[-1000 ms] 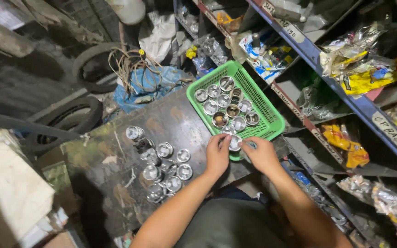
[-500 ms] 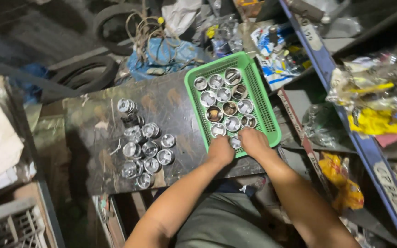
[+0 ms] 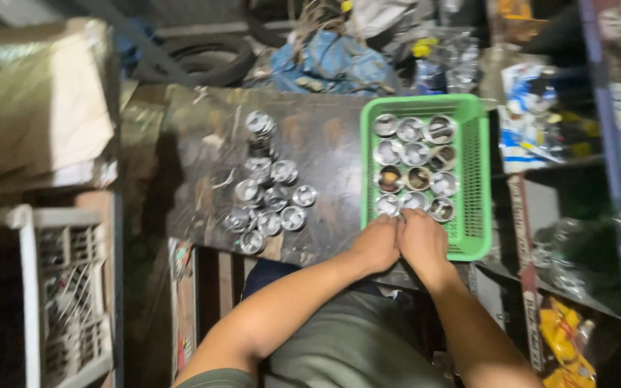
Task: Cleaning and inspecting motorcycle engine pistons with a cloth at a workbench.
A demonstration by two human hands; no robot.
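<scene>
Both hands, left hand point(image 3: 376, 244) and right hand point(image 3: 422, 241), have closed in together at the near edge of the green basket point(image 3: 477, 179); whether either grip holds a metal cup point(image 3: 388, 205) I cannot tell. Since a second ago the view has swung. The loose cups point(image 3: 271, 194) sit unchanged on the dark counter point(image 3: 325, 144), so the work stays at the basket's front row.

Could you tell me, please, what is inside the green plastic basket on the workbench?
The green basket holds rows of round, shiny metal cups, most with the open side up. The left hand and right hand cover its near edge, so anything beneath them is hidden.
</scene>
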